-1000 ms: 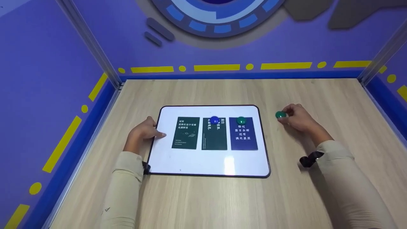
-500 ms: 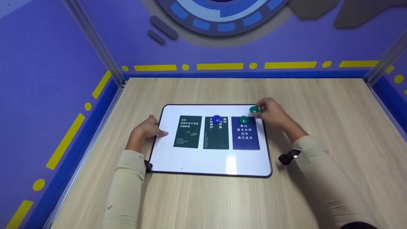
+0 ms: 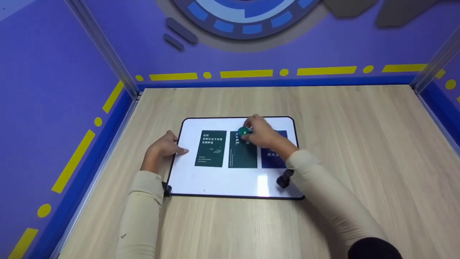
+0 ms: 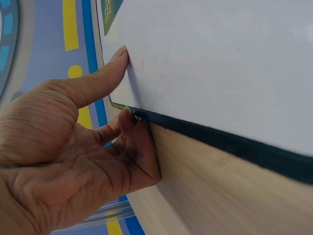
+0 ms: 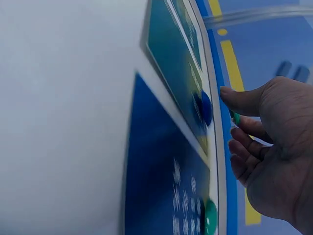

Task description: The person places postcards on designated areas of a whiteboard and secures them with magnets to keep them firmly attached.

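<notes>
A whiteboard [image 3: 215, 181] with a black rim lies on the table, three cards in a row on it. My left hand [image 3: 163, 146] grips its left edge; the left wrist view shows the thumb over the white face and the fingers curled at the rim. Between thumb and fingertips my right hand [image 3: 262, 133] pinches a round green magnet [image 3: 243, 132], which overlaps the top of the middle dark green card [image 3: 241, 156] in the head view. That card bears a blue magnet [image 5: 206, 108], and the blue card [image 3: 273, 163] another green magnet [image 5: 211, 218], both hidden in the head view.
The left dark green card [image 3: 210, 154] has white print and shows no magnet on it. Wooden tabletop [image 3: 215, 230] surrounds the board. Blue-purple panels [image 3: 230, 54] with yellow stripes stand at the back and both sides.
My right hand has carried the green magnet leftward, from right of the board, past its upper right corner, to over the middle card. My left hand has stayed at the left edge.
</notes>
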Available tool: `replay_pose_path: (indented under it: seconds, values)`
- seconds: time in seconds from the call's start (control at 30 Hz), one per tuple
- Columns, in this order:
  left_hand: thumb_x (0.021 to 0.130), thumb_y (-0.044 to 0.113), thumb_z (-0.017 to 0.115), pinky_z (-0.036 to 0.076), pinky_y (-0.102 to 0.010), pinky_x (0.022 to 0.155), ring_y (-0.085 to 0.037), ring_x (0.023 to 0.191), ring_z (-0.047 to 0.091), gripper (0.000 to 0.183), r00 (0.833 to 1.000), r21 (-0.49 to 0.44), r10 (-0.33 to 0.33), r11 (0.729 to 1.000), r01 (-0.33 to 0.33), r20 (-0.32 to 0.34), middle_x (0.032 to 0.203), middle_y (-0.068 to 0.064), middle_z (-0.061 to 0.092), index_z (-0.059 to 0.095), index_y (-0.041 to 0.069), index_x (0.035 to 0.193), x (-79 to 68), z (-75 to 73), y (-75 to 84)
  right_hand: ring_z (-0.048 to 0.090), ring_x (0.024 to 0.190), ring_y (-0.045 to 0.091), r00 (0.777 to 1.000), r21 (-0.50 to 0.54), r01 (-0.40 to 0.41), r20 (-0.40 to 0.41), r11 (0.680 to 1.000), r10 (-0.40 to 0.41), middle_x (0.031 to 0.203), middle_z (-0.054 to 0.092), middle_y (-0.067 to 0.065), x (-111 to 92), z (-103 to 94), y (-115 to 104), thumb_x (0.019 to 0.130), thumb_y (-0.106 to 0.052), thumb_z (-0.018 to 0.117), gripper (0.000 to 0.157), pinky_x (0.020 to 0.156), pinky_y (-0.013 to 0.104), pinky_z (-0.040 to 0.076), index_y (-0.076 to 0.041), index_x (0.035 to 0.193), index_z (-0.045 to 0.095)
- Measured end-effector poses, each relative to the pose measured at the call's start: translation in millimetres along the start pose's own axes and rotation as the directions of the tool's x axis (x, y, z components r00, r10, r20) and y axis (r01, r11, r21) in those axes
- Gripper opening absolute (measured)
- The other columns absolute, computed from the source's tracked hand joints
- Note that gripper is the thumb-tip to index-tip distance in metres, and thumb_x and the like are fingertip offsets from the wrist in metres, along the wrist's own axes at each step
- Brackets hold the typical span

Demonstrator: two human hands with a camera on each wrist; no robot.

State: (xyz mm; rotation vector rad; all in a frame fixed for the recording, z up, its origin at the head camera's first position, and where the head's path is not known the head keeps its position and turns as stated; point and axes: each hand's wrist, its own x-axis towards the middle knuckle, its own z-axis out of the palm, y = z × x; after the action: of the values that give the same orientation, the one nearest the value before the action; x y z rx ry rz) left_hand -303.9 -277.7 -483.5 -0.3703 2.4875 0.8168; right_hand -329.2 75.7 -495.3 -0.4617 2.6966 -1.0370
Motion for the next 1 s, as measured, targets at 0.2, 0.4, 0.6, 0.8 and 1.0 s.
replay_pose_path:
  seconds: [0.2, 0.4, 0.6, 0.8, 1.0]
  values:
    - [0.096, 0.029, 0.081, 0.035, -0.055, 0.126, -0.038, 0.137, 0.047, 0.080, 1.000, 0.010, 0.003, 1.000, -0.003, 0.006, 0.156, -0.029, 0.048, 0.034, -0.001, 0.154, -1.2, -0.1, 0.3, 0.059, 0.123, 0.026, 0.999, -0.039, 0.031, 0.036, 0.999, -0.029, 0.134, 0.058, 0.011, 15.1, 29.1, -28.6, 0.100, -0.021, 0.075, 0.041, 0.113, 0.044, 0.052, -0.006, 0.136, 0.063]
    - [0.096, 0.028, 0.080, 0.037, -0.055, 0.124, -0.037, 0.132, 0.048, 0.075, 1.000, 0.018, 0.014, 1.000, -0.014, -0.001, 0.151, -0.029, 0.051, 0.037, -0.001, 0.150, -1.2, -0.8, 1.0, 0.057, 0.122, 0.023, 0.998, -0.027, 0.022, 0.061, 0.999, -0.020, 0.132, 0.058, 0.008, 29.7, 48.9, -49.3, 0.102, -0.023, 0.073, 0.042, 0.113, 0.043, 0.051, -0.008, 0.139, 0.061]
    - [0.096, 0.029, 0.081, 0.036, -0.057, 0.126, -0.040, 0.137, 0.048, 0.079, 1.000, 0.009, 0.018, 1.000, -0.018, 0.002, 0.154, -0.030, 0.049, 0.035, -0.001, 0.153, -0.9, 1.3, 0.5, 0.058, 0.122, 0.021, 0.998, -0.033, 0.013, 0.056, 0.999, -0.011, 0.133, 0.058, 0.007, 42.5, 64.7, -55.1, 0.104, -0.023, 0.071, 0.041, 0.113, 0.042, 0.052, -0.008, 0.140, 0.060]
    - [0.096, 0.029, 0.081, 0.036, -0.056, 0.126, -0.039, 0.138, 0.048, 0.078, 1.000, 0.002, 0.018, 1.000, -0.018, 0.004, 0.155, -0.029, 0.049, 0.035, 0.000, 0.153, 0.2, 2.2, 0.1, 0.057, 0.123, 0.021, 0.999, -0.027, -0.005, 0.045, 1.000, 0.006, 0.134, 0.056, 0.006, 48.0, 71.3, -54.2, 0.106, -0.025, 0.068, 0.041, 0.114, 0.041, 0.052, -0.010, 0.143, 0.057]
    - [0.097, 0.029, 0.080, 0.036, -0.055, 0.125, -0.037, 0.136, 0.048, 0.077, 1.000, 0.016, 0.013, 1.000, -0.013, 0.005, 0.154, -0.028, 0.049, 0.035, 0.000, 0.152, 2.6, 0.0, -1.7, 0.054, 0.127, 0.023, 0.998, -0.043, 0.015, 0.061, 0.999, -0.012, 0.135, 0.055, 0.008, 47.9, 72.5, -54.6, 0.106, -0.025, 0.067, 0.040, 0.116, 0.043, 0.050, -0.013, 0.143, 0.057]
